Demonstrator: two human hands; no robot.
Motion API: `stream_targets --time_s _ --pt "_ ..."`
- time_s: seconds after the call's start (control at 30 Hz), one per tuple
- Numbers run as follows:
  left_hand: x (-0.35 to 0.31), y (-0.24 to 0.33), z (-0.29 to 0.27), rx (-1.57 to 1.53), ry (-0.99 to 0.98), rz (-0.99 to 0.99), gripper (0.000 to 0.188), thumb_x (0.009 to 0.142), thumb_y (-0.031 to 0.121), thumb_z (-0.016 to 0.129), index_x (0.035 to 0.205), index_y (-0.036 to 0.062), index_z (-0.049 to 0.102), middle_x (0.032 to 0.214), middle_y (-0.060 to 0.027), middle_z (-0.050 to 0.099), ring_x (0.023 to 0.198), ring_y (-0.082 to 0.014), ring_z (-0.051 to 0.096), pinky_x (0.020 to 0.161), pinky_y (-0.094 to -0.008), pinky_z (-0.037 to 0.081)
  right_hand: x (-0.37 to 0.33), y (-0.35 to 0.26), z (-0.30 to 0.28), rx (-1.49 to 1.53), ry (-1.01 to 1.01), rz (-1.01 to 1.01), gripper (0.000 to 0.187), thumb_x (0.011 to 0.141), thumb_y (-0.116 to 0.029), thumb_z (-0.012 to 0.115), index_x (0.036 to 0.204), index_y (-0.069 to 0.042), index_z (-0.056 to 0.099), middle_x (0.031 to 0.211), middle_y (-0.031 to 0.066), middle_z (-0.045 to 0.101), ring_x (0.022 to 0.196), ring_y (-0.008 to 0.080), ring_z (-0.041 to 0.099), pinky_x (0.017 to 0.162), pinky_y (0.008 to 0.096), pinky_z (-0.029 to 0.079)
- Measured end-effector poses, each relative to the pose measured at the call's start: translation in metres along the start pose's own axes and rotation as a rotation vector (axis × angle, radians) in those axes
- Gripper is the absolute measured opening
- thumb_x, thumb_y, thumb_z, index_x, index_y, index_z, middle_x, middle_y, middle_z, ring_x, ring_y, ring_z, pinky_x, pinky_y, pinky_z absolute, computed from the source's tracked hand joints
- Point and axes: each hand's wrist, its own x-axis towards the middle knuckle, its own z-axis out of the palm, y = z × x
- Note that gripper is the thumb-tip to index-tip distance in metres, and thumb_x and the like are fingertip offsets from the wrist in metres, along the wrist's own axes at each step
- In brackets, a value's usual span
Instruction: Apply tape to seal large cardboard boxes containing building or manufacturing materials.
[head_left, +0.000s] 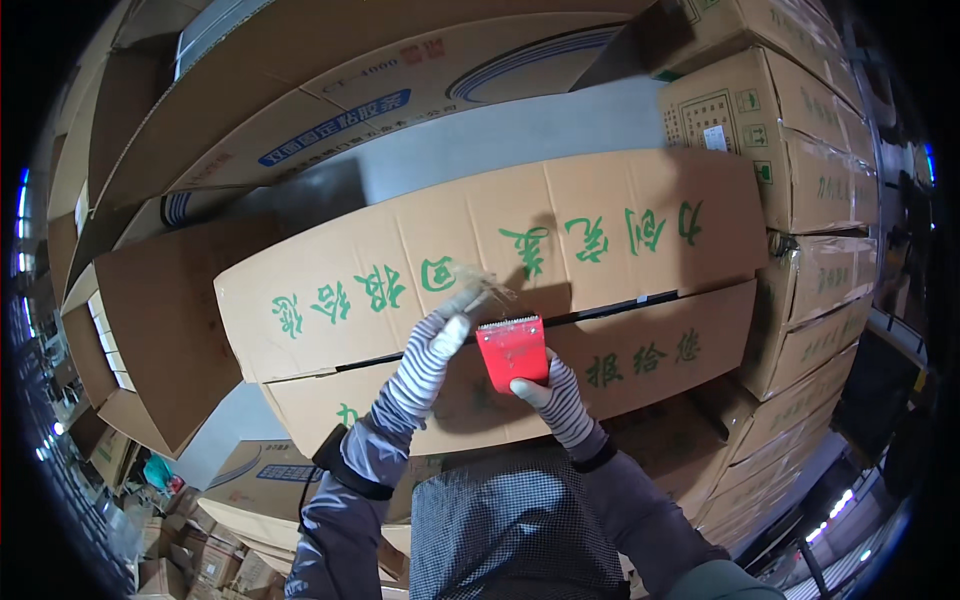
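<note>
The clear tape (490,285) at the toothed edge of the red tape dispenser (512,355) is thin and glossy, so its outline is hard to follow. The left hand (447,330) reaches it with its fingertips, but whether that grip is clenched on it I cannot tell. The right hand (548,393) has its grip closed around the dispenser, thumb in front, most fingers hidden behind. The dispenser is above the nearer flap of a long carton (420,235), covering part of its green lettering; a dark gap separates the flaps. Stacked cartons (820,190) crowd the right, an open carton (190,320) stands left, and the dark fisheye rim cuts off the surroundings.
</note>
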Motion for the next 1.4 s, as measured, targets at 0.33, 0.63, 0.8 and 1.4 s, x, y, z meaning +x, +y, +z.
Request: stream_targets --time_s 0.33,0.63,0.8,1.4 --pt "0.083 0.031 0.028 0.219 -0.16 -0.227 0.02 0.094 0.015 0.066 0.1 -0.0039 0.069 0.083 -0.007 0.071 0.078 -0.0146 0.065 0.081 -0.0302 0.052 0.002 -0.029 0.006 0.046 0.006 0.066 0.043 0.079 -0.028 0.082 0.109 -0.003 0.065 0.099 0.0055 0.069 0.092 0.0125 0.064 0.084 0.0297 0.052" --pt "0.218 0.085 0.054 0.447 0.336 0.296 0.012 0.087 0.011 0.074 0.095 0.0006 0.074 0.086 -0.0048 0.073 0.078 -0.0128 0.063 0.074 -0.0288 0.049 -0.009 -0.065 -0.001 -0.108 0.305 0.226 0.042 0.081 -0.033 0.078 0.102 0.001 0.065 0.084 0.0092 0.071 0.077 0.0141 0.067 0.069 0.0283 0.054" --pt "0.3 0.086 -0.119 1.265 -0.049 -0.315 0.072 0.08 0.049 0.079 0.131 0.0018 0.059 0.125 -0.0166 0.065 0.111 -0.0271 0.062 0.103 -0.044 0.045 0.025 -0.054 0.047 -0.092 0.175 0.139 0.047 0.082 -0.04 0.078 0.101 0.001 0.066 0.085 0.0108 0.071 0.075 0.0164 0.067 0.069 0.0308 0.054" --pt "0.222 0.104 -0.023 1.875 0.311 0.898 0.04 0.09 0.028 0.061 0.125 0.0079 0.062 0.133 -0.0159 0.059 0.13 -0.0326 0.049 0.113 -0.0505 0.031 0.025 -0.048 0.03 0.013 0.236 0.195 0.048 0.082 -0.038 0.077 0.106 0.001 0.066 0.087 0.0116 0.073 0.078 0.0152 0.069 0.071 0.0293 0.055"
